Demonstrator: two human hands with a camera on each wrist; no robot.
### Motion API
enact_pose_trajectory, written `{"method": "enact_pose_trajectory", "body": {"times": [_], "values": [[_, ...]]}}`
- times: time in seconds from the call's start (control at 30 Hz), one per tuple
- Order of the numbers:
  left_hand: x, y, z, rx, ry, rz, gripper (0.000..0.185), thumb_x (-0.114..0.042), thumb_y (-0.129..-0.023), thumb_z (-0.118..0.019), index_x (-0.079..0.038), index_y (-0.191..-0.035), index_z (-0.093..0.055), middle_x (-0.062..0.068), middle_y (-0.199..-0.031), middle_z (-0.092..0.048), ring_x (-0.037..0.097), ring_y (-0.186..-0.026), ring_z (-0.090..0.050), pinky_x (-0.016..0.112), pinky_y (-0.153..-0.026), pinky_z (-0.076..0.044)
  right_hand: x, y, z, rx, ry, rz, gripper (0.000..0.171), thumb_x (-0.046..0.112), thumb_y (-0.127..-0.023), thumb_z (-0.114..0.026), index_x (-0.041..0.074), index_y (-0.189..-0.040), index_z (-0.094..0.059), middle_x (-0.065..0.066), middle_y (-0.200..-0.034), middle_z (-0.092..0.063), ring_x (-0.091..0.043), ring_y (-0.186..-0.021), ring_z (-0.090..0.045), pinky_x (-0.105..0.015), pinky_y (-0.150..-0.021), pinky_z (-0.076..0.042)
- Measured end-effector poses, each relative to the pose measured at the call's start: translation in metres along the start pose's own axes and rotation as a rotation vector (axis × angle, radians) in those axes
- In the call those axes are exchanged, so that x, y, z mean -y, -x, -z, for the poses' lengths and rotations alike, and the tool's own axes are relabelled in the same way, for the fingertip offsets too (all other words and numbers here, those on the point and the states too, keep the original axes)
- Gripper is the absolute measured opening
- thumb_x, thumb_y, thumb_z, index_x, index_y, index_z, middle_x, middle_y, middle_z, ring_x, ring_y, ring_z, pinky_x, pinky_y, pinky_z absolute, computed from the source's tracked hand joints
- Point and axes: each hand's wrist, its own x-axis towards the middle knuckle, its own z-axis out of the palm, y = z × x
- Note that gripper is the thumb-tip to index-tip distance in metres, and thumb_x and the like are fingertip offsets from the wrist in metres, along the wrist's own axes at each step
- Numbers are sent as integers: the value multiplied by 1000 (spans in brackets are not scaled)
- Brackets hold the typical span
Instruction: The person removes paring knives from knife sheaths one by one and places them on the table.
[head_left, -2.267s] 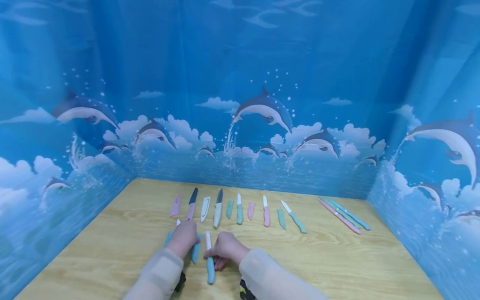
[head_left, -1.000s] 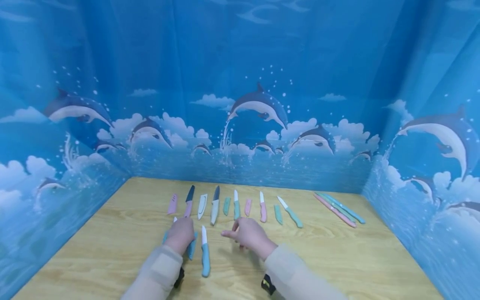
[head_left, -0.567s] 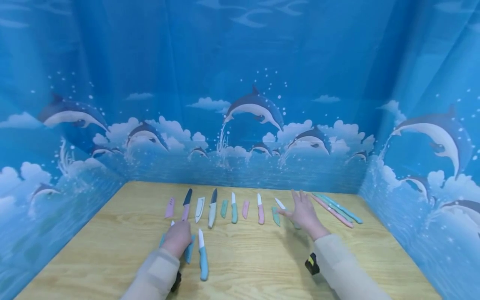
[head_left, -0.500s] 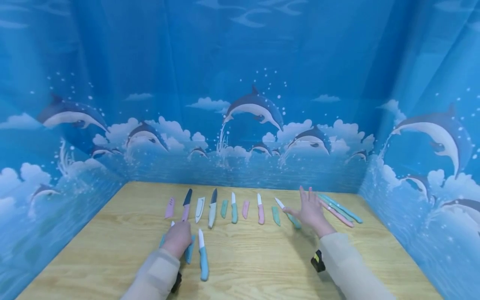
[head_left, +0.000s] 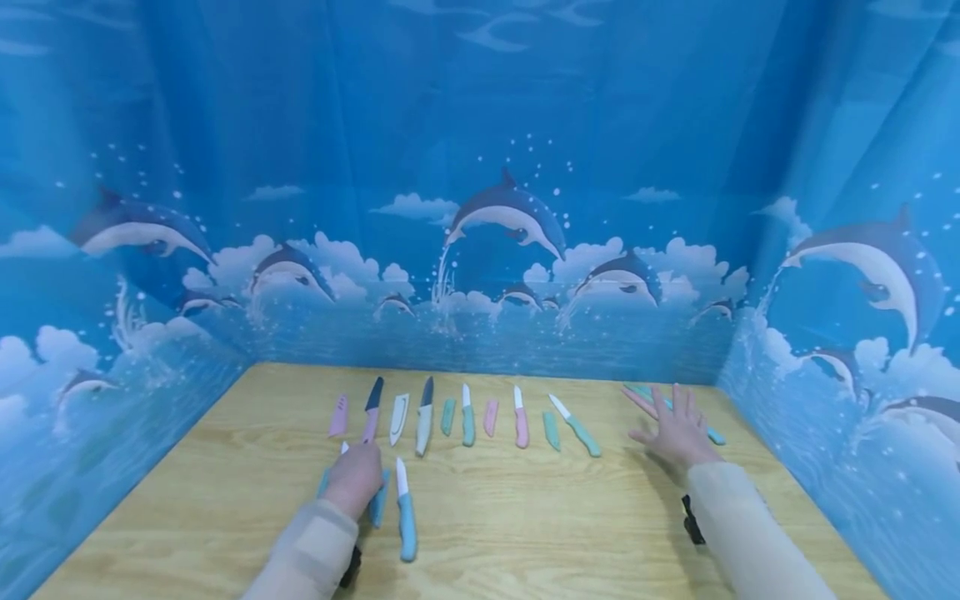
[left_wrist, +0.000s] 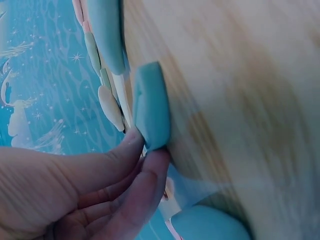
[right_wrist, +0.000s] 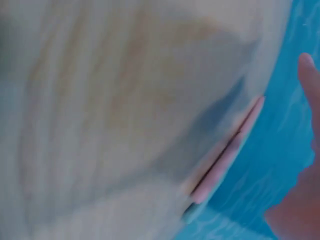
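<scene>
My left hand (head_left: 356,479) pinches the end of a blue knife sheath (left_wrist: 154,105) between thumb and fingertips, low over the table. A white blade tip (head_left: 345,447) shows beyond this hand, which hides much of what lies under it. Just to its right lies a paring knife (head_left: 407,525) with a blue handle and bare white blade. My right hand (head_left: 678,433), fingers spread and holding nothing, is over a bundle of long, slim sheathed knives at the far right. The pink one (right_wrist: 225,160) and the blue one (head_left: 717,436) stick out around it; the hand covers the middle.
Across the back runs a row of knives beside their sheaths: a purple knife (head_left: 372,412), a white-handled knife (head_left: 424,421), a pink paring knife (head_left: 521,421), a green paring knife (head_left: 581,435) and others, blades bare. Dolphin-print curtains (head_left: 480,333) border the wooden table (head_left: 510,517).
My right hand has let go beside the blue paring knife and swept right, past the row of knives, to the bundle, its fingers spreading. My left hand stays in place.
</scene>
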Motion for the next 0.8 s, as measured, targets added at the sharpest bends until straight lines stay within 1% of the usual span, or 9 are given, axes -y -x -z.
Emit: {"method": "enact_pose_trajectory", "body": {"times": [0.1,0.2,0.33,0.43,0.5,0.6,0.7,0.8], "values": [[2,2,1,4,-4,11,14,-2,-85,-65,6,-96,-61,17,-83,-60,25,-68,-55,37,-61,-51,-10,0,-6,-12,11,-3,94,45,-91,-63,-1,-153,-10,-38,-152,8,-62,-136,9,-76,-104,-2],[4,1,1,11,-12,8,15,-3,-85,-65,5,-98,-61,19,-86,-61,26,-70,-56,39,-63,-52,-20,0,-12,-12,33,-8,91,42,-92,-64,-8,-150,-13,-40,-151,2,-64,-134,2,-75,-105,-6],[4,-1,-2,24,-17,17,20,-4,-84,-67,6,-101,-62,21,-88,-63,27,-71,-57,40,-65,-53,-36,2,-16,1,87,9,90,46,-92,-61,-12,-146,-19,-43,-148,-6,-68,-131,-5,-75,-104,-13],[3,-2,-3,40,-17,33,22,-5,-84,-68,6,-101,-61,20,-87,-62,25,-69,-56,38,-63,-52,-46,1,-16,22,128,49,85,48,-93,-58,-14,-142,-27,-46,-145,-14,-70,-128,-11,-76,-101,-18],[2,-3,-2,44,-18,36,21,-6,-85,-68,6,-101,-61,19,-86,-62,25,-68,-56,36,-61,-52,-51,-1,-16,47,139,63,79,46,-96,-55,-14,-141,-29,-46,-144,-17,-69,-128,-14,-75,-102,-19],[2,-4,-1,48,2,37,18,-5,-86,-66,6,-100,-61,17,-84,-60,23,-67,-54,33,-58,-49,-50,-4,-14,84,122,76,71,37,-98,-54,-16,-139,-30,-46,-142,-23,-66,-128,-20,-72,-103,-22],[2,-4,1,49,11,33,17,-5,-87,-64,5,-100,-61,15,-82,-59,23,-66,-53,32,-57,-48,-45,-5,-13,103,121,62,64,25,-98,-53,-19,-138,-29,-44,-141,-28,-64,-128,-25,-69,-105,-24],[2,-4,1,48,1,34,17,-4,-86,-65,6,-100,-62,15,-83,-60,23,-66,-54,33,-59,-49,-40,-6,-12,89,164,55,48,11,-96,-53,-18,-131,-40,-42,-131,-43,-60,-121,-39,-65,-101,-34]]}}
